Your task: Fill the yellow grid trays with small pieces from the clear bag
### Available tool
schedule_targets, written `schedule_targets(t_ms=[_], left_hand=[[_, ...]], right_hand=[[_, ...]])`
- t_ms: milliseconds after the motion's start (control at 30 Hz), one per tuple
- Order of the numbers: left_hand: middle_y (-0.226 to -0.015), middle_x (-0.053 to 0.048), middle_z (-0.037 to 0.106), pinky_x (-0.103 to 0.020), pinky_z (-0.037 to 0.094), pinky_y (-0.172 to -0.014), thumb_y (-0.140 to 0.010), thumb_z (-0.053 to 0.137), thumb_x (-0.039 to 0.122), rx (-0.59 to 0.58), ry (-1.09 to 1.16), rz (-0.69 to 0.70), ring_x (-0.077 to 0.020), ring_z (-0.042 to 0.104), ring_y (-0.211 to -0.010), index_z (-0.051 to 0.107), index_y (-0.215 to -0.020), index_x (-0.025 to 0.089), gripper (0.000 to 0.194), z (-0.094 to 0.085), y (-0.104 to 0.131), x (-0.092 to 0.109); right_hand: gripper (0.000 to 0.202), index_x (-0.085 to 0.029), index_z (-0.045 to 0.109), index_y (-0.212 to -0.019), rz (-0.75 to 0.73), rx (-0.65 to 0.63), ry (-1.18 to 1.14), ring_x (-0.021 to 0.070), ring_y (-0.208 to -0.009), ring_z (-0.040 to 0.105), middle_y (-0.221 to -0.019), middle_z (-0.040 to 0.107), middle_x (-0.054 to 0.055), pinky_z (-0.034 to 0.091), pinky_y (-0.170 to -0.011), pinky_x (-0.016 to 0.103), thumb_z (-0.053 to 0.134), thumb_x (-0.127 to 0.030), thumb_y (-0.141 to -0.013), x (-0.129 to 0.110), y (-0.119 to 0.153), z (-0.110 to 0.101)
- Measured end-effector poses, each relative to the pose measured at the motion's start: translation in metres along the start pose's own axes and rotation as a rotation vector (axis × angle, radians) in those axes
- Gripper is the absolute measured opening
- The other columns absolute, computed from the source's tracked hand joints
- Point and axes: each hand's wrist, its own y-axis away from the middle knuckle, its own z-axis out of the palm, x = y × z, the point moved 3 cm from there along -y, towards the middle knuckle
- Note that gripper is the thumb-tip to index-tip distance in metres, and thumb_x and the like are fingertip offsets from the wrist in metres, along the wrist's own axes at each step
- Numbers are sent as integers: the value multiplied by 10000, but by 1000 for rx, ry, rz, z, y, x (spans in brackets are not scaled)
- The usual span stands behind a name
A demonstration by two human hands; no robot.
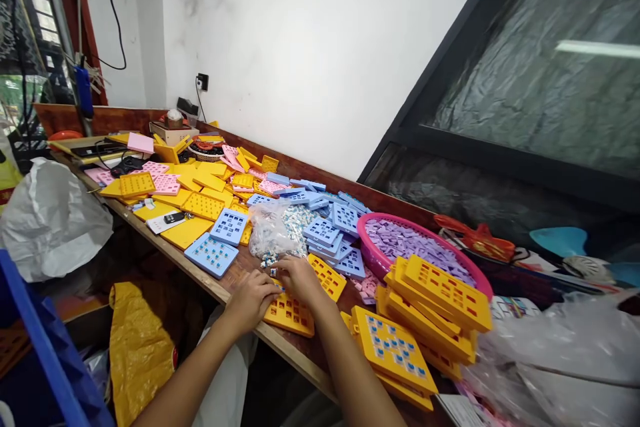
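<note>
A yellow plastic board (290,315) with rows of square holes lies at the table's front edge, its upper part beneath my hands. My left hand (253,298) rests at its upper left side, fingers curled together. Over its top reaches my right hand (299,277), the fingers bent down and close together. Whatever lies between the fingertips is too small or hidden to make out. Just beyond them is a pile of small white and blue pieces (296,223), partly in a clear plastic bag (270,230). Another yellow board (326,277) lies right of my right hand.
Blue boards (213,255) surround the pile. A pink basket (367,250) of purple pieces stands right, behind stacked yellow boards (445,293). Yellow and pink boards (165,183) cover the table's left part. A car key (174,217) lies near the edge. A blue crate (45,347) stands lower left.
</note>
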Motion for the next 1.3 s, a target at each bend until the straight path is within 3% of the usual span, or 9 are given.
schedule_targets(t_ms=[133, 300, 533, 733, 900, 1100, 1300], left_hand=[[-1061, -40, 738, -378, 445, -905, -998, 561, 289, -18, 5, -23, -229, 589, -1001, 745, -1076, 262, 202, -1, -2, -1], [-1031, -36, 730, -367, 432, -877, -1008, 543, 291, -42, -23, -35, -223, 590, -985, 738, -1008, 252, 200, 2, -4, -1], [-1001, -39, 721, -368, 427, -845, -1017, 506, 240, -35, -33, -51, -222, 582, -946, 719, -990, 225, 214, 5, -5, -3], [-1008, -43, 708, -343, 457, -862, -1000, 541, 231, 2, 2, -78, -216, 590, -967, 724, -996, 221, 184, 6, -1, -5], [-993, -39, 706, -331, 466, -849, -994, 561, 234, 9, -88, -85, -204, 604, -947, 714, -976, 211, 155, 6, -2, -1], [-1028, -77, 700, -428, 432, -884, -976, 560, 192, -95, -470, 18, -268, 590, -998, 699, -1003, 197, 142, 11, 3, 18], [-1074, -96, 690, -461, 437, -915, -994, 491, 196, -65, -466, 44, -282, 578, -1056, 671, -1150, 185, 238, 17, 18, 32]], right_hand=[[286, -351, 813, -995, -26, -134, 73, 179, -849, 671, -903, 768, 9, 419, -751, 254, 628, -177, -863, 0, -20, 8], [185, -293, 813, -909, -21, -80, 86, 195, -888, 670, -919, 767, 27, 416, -789, 268, 680, -182, -845, 0, -17, 5], [124, -231, 750, -947, 140, 166, -41, 212, -930, 652, -961, 731, 41, 433, -835, 311, 629, -230, -919, 3, 51, -15], [145, -207, 708, -932, 183, 172, -197, 221, -966, 645, -973, 701, 60, 458, -873, 319, 564, -216, -946, 2, 92, 2], [157, -206, 689, -935, 176, 201, -199, 208, -947, 639, -965, 682, 55, 459, -863, 304, 535, -209, -967, 3, 93, 6], [141, -203, 688, -927, 207, 58, 42, 198, -929, 645, -997, 686, 50, 424, -792, 279, 564, -139, -945, -1, 83, -2], [183, -195, 692, -902, 185, -21, 199, 184, -906, 641, -961, 691, 48, 390, -753, 278, 538, -129, -975, -5, 79, -2]])
